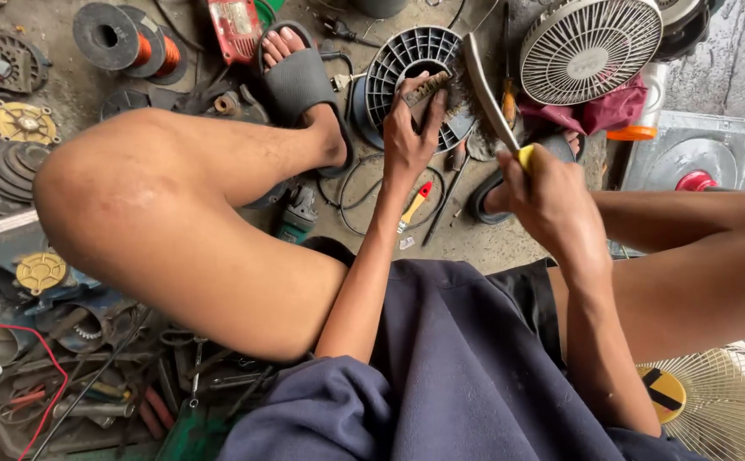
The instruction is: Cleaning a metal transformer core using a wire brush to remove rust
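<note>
Shorts: you are sitting low in dark blue shorts (pixel 466 376), knees spread, with the work on the ground between your feet.
Right hand: your right hand (pixel 552 201) is closing tight around a yellow-ended tool handle (pixel 525 155); the fingers are wrapped fully round it, none apart.
Blade: the long pale blade (pixel 485 90) is angling up and away from that fist, its far end lying against the right edge of the housing.
Left hand: your left hand (pixel 408 141) is pressing on the centre of the housing, fingertips pinched together on a small dark ribbed part (pixel 424 88) at the hub.
Work piece: the dark slotted round fan housing (pixel 407 72) is standing tilted on the concrete floor (pixel 466 239), between your sandalled left foot (pixel 297 77) and the right foot.
Technique: you are levering close to your own fingers, so be keeping the left thumb clear of the blade's path, bearing down on the hub to stop the housing rocking, and working the blade in short controlled strokes rather than one hard pry.
Loose tools: a red-and-yellow handled screwdriver (pixel 414 205) is lying just below your left wrist, within reach.
Far side: a white fan grille (pixel 590 43) is resting beyond the housing; copper wire spools (pixel 133 43) are lying at far left.
</note>
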